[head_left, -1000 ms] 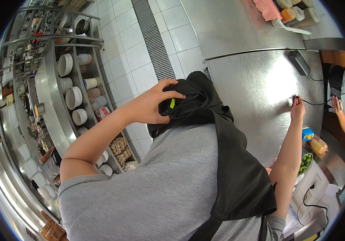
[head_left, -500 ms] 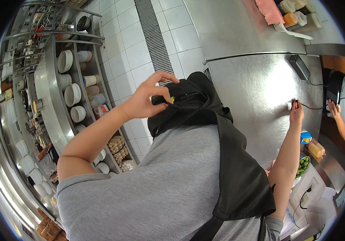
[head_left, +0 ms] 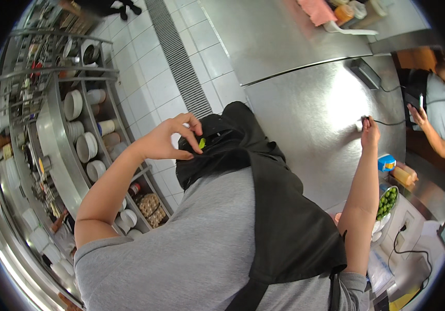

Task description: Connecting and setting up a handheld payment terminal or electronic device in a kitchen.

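At right, a black cable (head_left: 390,124), probably limp, is pinched suitably near its end by the right hand (head_left: 370,136). Whether the apron (head_left: 282,212) is gripped by the left hand (head_left: 161,139), centre-left, cannot be told.

Person's left hand (head_left: 168,140): thumb and forefinger, almost meeting half a second ago, now apart at the black apron (head_left: 222,147); bright yellow-green patch (head_left: 202,144) more exposed. Whole view shifted, counter (head_left: 295,109) further left in frame. Dark shoes (head_left: 125,10) newly visible, upper left. More of the co-worker (head_left: 440,101) showing at right.
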`<state>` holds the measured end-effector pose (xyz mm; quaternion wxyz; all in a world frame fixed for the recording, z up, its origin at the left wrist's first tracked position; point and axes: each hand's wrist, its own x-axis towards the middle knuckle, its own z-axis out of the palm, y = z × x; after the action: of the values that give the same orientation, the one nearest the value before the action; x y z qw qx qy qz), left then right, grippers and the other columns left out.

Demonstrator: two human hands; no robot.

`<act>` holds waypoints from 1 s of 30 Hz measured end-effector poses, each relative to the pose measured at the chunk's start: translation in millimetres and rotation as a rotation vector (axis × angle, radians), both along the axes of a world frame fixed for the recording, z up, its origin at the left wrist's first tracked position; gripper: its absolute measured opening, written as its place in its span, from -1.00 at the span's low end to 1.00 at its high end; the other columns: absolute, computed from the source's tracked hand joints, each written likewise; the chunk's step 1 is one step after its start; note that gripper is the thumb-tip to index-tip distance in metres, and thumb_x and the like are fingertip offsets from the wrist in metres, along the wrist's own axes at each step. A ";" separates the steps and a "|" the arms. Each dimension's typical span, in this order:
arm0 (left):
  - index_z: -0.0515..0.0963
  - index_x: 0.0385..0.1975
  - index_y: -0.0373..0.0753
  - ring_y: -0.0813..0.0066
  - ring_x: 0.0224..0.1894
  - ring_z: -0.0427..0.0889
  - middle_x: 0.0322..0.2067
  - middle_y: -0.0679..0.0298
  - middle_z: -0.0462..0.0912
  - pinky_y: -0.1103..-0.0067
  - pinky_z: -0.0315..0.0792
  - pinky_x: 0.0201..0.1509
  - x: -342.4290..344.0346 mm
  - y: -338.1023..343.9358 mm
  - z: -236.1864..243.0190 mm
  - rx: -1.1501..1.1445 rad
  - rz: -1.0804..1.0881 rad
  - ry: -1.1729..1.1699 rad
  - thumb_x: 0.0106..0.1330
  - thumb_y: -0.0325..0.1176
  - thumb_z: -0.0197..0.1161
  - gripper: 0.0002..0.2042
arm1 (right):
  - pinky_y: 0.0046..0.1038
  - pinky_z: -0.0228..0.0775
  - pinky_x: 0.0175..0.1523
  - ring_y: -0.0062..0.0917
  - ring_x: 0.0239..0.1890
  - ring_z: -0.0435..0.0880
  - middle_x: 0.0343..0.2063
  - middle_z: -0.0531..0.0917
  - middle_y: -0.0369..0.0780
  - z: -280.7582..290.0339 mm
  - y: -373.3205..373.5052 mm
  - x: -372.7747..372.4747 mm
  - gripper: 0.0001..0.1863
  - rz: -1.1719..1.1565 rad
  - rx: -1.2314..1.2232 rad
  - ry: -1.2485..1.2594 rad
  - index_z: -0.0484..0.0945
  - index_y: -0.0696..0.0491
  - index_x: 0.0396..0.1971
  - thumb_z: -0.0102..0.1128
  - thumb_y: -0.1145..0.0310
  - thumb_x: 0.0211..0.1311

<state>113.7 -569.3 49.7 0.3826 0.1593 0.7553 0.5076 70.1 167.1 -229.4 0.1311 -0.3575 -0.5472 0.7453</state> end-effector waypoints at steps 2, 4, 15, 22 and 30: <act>0.79 -0.32 -0.07 0.37 0.00 0.47 -0.16 0.31 0.51 0.44 0.33 0.22 -6.7 1.7 4.2 -0.051 -0.013 -0.035 -0.16 -0.51 0.55 -0.68 | -0.58 0.60 -0.11 -0.51 -0.29 0.64 -0.28 0.61 -0.15 17.4 -30.1 -4.0 -0.89 -0.024 -0.029 0.002 0.55 0.29 -0.21 0.19 0.58 0.32; 0.79 -0.31 -0.07 0.38 -0.04 0.48 -0.19 0.32 0.51 0.45 0.34 0.20 -15.3 6.2 2.8 -0.050 -0.081 -0.035 -0.18 -0.51 0.56 -0.67 | -0.61 0.58 -0.23 -0.53 -0.37 0.64 -0.39 0.63 -0.18 22.9 -34.4 -1.5 -0.92 -0.044 -0.020 -0.042 0.54 0.26 -0.25 0.17 0.57 0.31; 0.80 -0.38 -0.14 0.49 -0.20 0.43 -0.37 0.39 0.43 0.54 0.33 0.04 -48.3 27.7 12.1 -0.173 -0.199 -0.151 -0.33 -0.64 0.44 -0.61 | -0.45 0.53 -0.01 -0.37 -0.08 0.66 -0.11 0.64 -0.04 186.4 -87.1 -16.6 -0.68 -0.058 -0.216 0.410 0.44 0.11 -0.06 0.26 0.66 0.21; 0.54 -0.23 -0.25 0.43 -0.19 0.47 -0.28 0.32 0.51 0.52 0.40 0.02 -59.9 39.3 -0.9 -0.191 -0.244 -0.001 -0.25 -0.47 0.49 -0.54 | -0.39 0.47 0.21 -0.39 0.00 0.62 -0.07 0.65 -0.07 199.1 -43.8 -7.4 -0.76 0.144 -0.453 0.707 0.55 0.22 -0.02 0.12 0.42 0.43; 0.35 -0.06 -0.23 0.32 -0.05 0.41 -0.13 0.24 0.39 0.48 0.34 0.15 -48.6 56.2 9.1 -0.228 -0.263 0.125 -0.30 -0.47 0.48 -0.33 | -0.41 0.46 -0.01 -0.45 -0.18 0.57 -0.23 0.61 -0.15 109.4 -32.1 19.3 -0.86 -0.134 -0.705 0.499 0.58 0.18 -0.15 0.23 0.51 0.34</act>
<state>65.1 -513.1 58.8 0.4135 0.2434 0.8030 0.3535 89.5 135.0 -120.0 0.1772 -0.2240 -0.1864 0.9401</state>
